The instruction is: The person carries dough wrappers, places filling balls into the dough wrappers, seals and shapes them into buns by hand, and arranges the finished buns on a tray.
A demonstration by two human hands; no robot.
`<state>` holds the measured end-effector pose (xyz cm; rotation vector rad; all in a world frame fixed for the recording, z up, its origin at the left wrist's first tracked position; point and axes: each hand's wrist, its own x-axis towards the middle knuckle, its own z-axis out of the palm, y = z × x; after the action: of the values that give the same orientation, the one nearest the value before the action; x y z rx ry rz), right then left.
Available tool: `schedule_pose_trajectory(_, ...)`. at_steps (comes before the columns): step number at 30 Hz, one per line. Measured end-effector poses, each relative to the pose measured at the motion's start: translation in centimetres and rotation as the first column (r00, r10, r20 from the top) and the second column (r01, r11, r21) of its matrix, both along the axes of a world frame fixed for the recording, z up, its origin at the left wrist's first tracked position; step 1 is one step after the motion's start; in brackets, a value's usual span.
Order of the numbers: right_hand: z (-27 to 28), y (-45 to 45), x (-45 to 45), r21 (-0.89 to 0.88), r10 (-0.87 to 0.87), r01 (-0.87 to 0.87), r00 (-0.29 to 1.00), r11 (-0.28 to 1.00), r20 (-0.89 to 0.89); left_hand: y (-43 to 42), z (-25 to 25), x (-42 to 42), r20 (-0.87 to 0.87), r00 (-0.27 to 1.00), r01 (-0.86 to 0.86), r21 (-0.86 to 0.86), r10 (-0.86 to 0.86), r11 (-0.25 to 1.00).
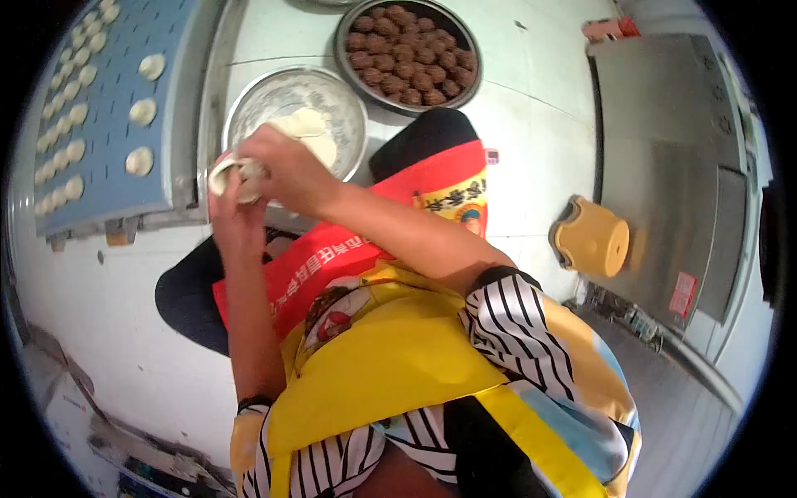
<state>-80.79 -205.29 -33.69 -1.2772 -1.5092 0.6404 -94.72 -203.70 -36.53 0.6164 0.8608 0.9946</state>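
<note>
A pale piece of dough [221, 178], curved like a cup, sits between my two hands near the steel bowl. My left hand [235, 212] is closed around its underside. From above, my right hand [286, 163] has its fingers bent in and pressed on the dough; whether there is filling inside is hidden. Just beyond my hands, the steel bowl [355, 124] holds white flour and flat pale dough pieces [304, 124]. Behind it, a round dark pan [342, 48] is filled with several brown balls [404, 55].
To the left, a blue slotted tray [112, 158] carries several rounded dough pieces [139, 162]. A yellow stool [599, 239] stands at the right, beside a large steel cabinet [656, 166]. A red and yellow apron [374, 324] covers my lap, above the pale tiled floor [531, 124].
</note>
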Motion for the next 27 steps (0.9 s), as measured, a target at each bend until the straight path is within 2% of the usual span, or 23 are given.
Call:
schedule_pose_trajectory(2, 0.9, -0.3, 0.3, -0.032, -0.002, 0.002, 1.000, 0.999, -0.010, 0.6, 1.2, -0.6, -0.006, 0.999, 0.048, -0.067, -0.048, 0.997)
schedule_pose_trajectory(6, 1.3, -1.0, 0.9, -0.052, -0.038, 0.039, 0.999, 0.998, 0.014, 0.5, 3.0, 0.7, -0.102, 0.992, 0.064, -0.053, -0.069, 0.997)
schedule_pose_trajectory(9, 1.7, -1.7, 1.9, -0.173, -0.068, 0.042, 0.987, 0.984, -0.145, 0.5, 4.0, 1.2, -0.118, 0.982, 0.142, -0.037, -0.145, 0.989)
schedule_pose_trajectory(13, 0.0, -1.7, 2.8, -0.031, -0.004, 0.004, 1.000, 1.000, 0.016, 0.5, 3.4, 1.1, -0.135, 0.936, 0.316, -0.088, -0.326, 0.945)
schedule_pose_trajectory(15, -0.2, -1.7, 3.1, 0.085, 0.039, -0.042, 0.999, 0.996, 0.031, 0.1, 3.6, 0.8, -0.132, 0.931, 0.333, -0.085, -0.341, 0.939)
schedule_pose_trajectory(16, -0.2, -1.8, 3.1, -0.057, 0.069, -0.069, 0.998, 0.996, -0.015, 0.1, 3.4, 0.6, -0.162, 0.935, 0.307, -0.081, -0.317, 0.948)
schedule_pose_trajectory(17, 0.3, -1.9, 3.0, -0.065, 0.080, -0.088, 0.990, 0.994, -0.114, 0.3, 2.8, 0.3, -0.205, 0.912, 0.355, -0.037, -0.355, 0.934)
schedule_pose_trajectory(18, 0.6, -1.9, 2.9, -0.069, 0.089, -0.105, 0.973, 0.992, -0.212, 0.4, 3.5, 0.5, -0.158, 0.924, 0.341, -0.073, -0.349, 0.937)
schedule_pose_trajectory(19, 0.1, -1.8, 3.3, -0.072, 0.076, -0.074, 0.997, 0.995, 0.031, 0.7, 3.6, 0.4, -0.190, 0.896, 0.393, -0.082, -0.402, 0.916)
schedule_pose_trajectory(20, -0.2, -1.9, 3.3, -0.114, 0.077, -0.076, 0.997, 0.991, 0.007, 0.8, 3.9, 0.5, -0.244, 0.877, 0.400, -0.106, -0.414, 0.910)
schedule_pose_trajectory(22, 0.9, -2.0, 3.1, -0.145, 0.078, -0.071, 0.996, 0.987, 0.040, 1.0, 4.3, -0.1, -0.137, 0.865, 0.471, -0.111, -0.483, 0.875)
schedule_pose_trajectory(24, 1.4, -2.2, 2.7, -0.240, 0.021, -0.015, 1.000, 0.971, 0.020, 1.0, 4.7, -0.2, -0.178, 0.843, 0.486, -0.154, -0.508, 0.860)
schedule_pose_trajectory(25, 2.1, -2.2, 2.6, -0.374, -0.015, -0.024, 0.995, 0.927, -0.102, 1.1, 4.8, -0.1, -0.196, 0.830, 0.495, -0.172, -0.522, 0.852)
schedule_pose_trajectory(27, 1.3, -2.1, 2.5, -0.277, 0.065, -0.071, 0.997, 0.958, -0.031, 1.3, 4.7, -0.3, -0.217, 0.806, 0.520, -0.183, -0.550, 0.834)
